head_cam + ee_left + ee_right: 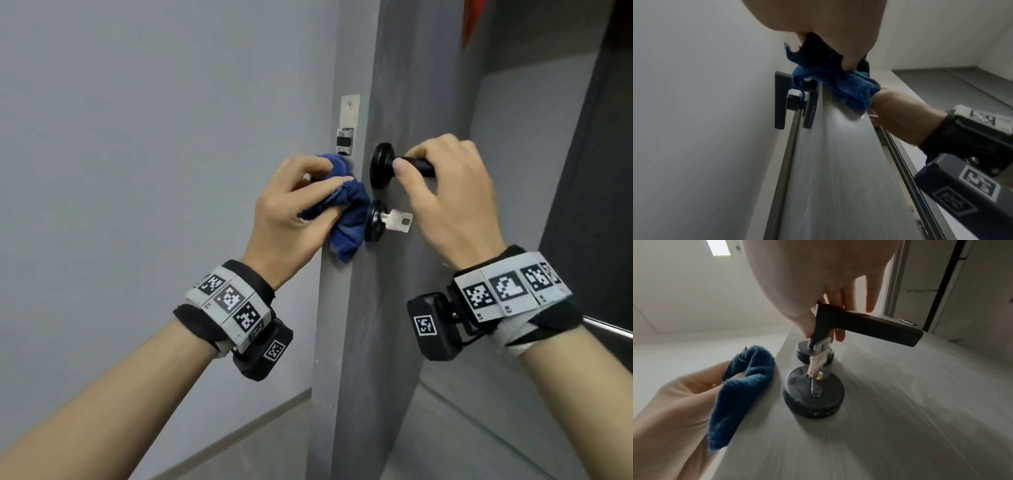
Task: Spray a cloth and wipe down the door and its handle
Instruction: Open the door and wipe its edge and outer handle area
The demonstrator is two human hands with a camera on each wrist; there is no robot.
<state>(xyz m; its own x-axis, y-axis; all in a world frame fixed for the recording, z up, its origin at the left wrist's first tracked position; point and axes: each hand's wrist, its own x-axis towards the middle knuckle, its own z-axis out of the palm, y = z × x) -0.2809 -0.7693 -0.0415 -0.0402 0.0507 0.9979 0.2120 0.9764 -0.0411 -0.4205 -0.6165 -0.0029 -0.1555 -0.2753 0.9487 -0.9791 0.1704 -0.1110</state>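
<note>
The grey door (394,308) stands ajar, its edge towards me. My left hand (301,202) grips a bunched blue cloth (349,219) and holds it against the door edge (838,162), just below the metal latch plate (347,126). My right hand (442,178) curls over the black lever handle (416,167), with the thumb on its neck. In the right wrist view the handle (869,324) juts out past the fingers and the cloth (740,389) lies left of the lock.
A silver key (399,221) sticks out of the round black lock (813,395) under the handle. A second black handle (781,100) sits on the door's other face. A pale wall (137,171) is on the left and a dark frame (596,171) on the right.
</note>
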